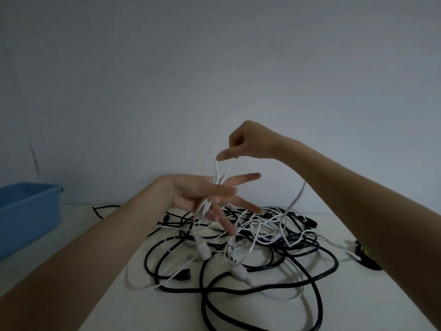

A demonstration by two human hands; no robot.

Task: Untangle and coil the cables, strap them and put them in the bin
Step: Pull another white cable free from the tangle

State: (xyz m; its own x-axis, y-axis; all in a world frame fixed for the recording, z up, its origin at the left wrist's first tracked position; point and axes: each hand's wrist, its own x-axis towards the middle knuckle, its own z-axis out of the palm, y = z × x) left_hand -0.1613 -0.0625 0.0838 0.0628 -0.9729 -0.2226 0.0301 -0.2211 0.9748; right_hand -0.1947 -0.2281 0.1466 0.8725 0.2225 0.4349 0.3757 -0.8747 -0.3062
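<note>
The step in hand was judged to be the coiling of one white cable (216, 187), while it was not yet free of the tangle. The left hand (202, 194) was held above the bench (119, 295) with its fingers straight and spread, serving as a former; several turns of the white cable were looped around those fingers. The right hand (248, 142) was raised just above the left, its fingers curled, pinching the white cable between thumb and fingertip so that a short length ran down taut to the turns. A further run of the same cable appeared to hang in a loose arc down into the cable pile (250, 247), a knot of black and white leads lying on the bench directly below both hands. The blue bin (28, 211) stood at the left edge of the bench, well apart from the pile. No strap could be made out with certainty. The next move would call for laying another turn over the left fingers while drawing slack out of the pile, without dragging neighbouring leads up. Strapping and binning were not yet done.
</note>
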